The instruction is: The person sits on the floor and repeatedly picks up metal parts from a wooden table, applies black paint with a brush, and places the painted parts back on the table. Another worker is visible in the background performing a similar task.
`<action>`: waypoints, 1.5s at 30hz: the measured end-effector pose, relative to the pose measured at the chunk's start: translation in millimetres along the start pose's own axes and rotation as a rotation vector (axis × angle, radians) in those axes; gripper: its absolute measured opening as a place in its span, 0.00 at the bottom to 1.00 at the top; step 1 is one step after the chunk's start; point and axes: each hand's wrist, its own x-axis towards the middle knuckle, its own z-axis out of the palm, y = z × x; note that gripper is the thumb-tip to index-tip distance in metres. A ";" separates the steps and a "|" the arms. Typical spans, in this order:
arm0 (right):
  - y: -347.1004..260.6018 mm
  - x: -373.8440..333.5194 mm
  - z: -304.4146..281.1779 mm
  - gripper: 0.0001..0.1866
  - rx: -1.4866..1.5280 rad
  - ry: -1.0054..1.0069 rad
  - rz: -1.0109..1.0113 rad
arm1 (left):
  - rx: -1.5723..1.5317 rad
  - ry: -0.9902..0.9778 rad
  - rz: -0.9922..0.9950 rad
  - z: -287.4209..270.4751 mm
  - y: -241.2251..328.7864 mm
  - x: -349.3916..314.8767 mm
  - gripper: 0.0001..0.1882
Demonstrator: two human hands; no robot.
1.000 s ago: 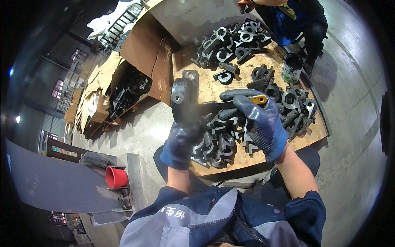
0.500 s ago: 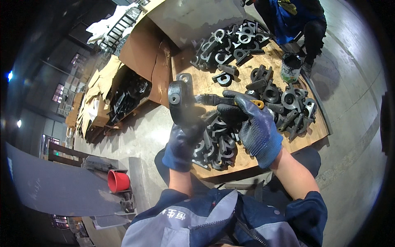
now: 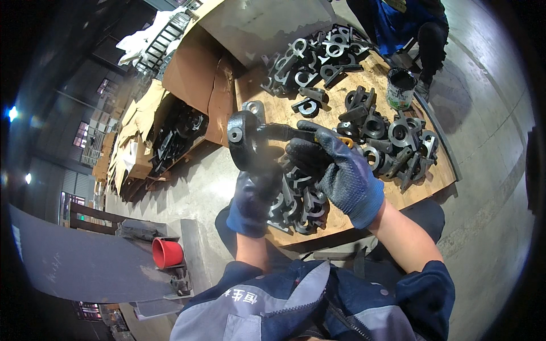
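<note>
My left hand [image 3: 252, 199], in a dark blue coated glove, is closed around the lower part of a black metal bracket [image 3: 241, 139] and holds it up over the board's near left part. The bracket has a rounded body with a small hole and a flat lug on top; a blur hides some of its lower part. My right hand [image 3: 351, 184], gloved alike, grips a paintbrush [image 3: 278, 132] with a yellow handle. Its dark bristles point left and touch the bracket's side. Below and between my hands lies a pile of metal brackets [image 3: 310, 207].
A wooden board [image 3: 341, 94] carries more bracket piles at its far side [image 3: 335, 48] and right [image 3: 401, 133]. An open paint can [image 3: 400, 94] stands at its right edge, near a crouching person [image 3: 432, 48]. Left are a torn cardboard box [image 3: 196, 68] and a red bucket [image 3: 166, 253].
The brush and my right hand have shifted left, closer to the bracket. The bracket has turned slightly in my left hand, showing more of its rounded side.
</note>
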 end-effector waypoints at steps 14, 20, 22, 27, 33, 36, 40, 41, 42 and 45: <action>0.0 2.6 -6.8 0.24 0.042 -0.074 -0.008 | -0.106 -0.056 -0.004 -2.5 -5.2 3.9 0.24; -7.5 6.0 -11.7 0.22 0.034 -0.120 0.049 | -0.256 -0.056 -0.066 -0.4 -3.3 2.9 0.25; -9.6 7.4 -16.1 0.23 -0.230 -0.134 -0.058 | -0.242 -0.064 -0.053 0.9 -1.5 2.5 0.25; -17.2 4.2 -7.0 0.21 -0.316 -0.118 -0.219 | -0.284 -0.098 -0.080 -0.8 -1.3 1.0 0.26; -22.6 8.8 -2.4 0.20 -0.048 -0.007 0.067 | -0.362 -0.228 -0.066 -18.4 -17.5 11.9 0.28; -30.5 12.2 -3.9 0.20 -0.142 0.004 0.078 | -0.265 -0.136 -0.010 -9.5 -12.8 5.6 0.29; -34.3 12.1 -6.1 0.21 -0.164 0.038 0.018 | -0.203 -0.146 0.002 -6.8 -8.8 7.0 0.30; -34.4 12.1 -6.0 0.21 -0.155 0.057 -0.003 | -0.178 -0.158 0.007 -7.2 -9.9 8.5 0.30; -34.2 12.1 -6.8 0.21 -0.162 0.047 0.013 | -0.181 -0.143 0.011 -7.7 -11.6 8.3 0.30; -35.5 10.0 -8.5 0.21 -0.186 0.029 0.072 | -0.245 -0.050 0.024 -6.7 -17.3 5.7 0.30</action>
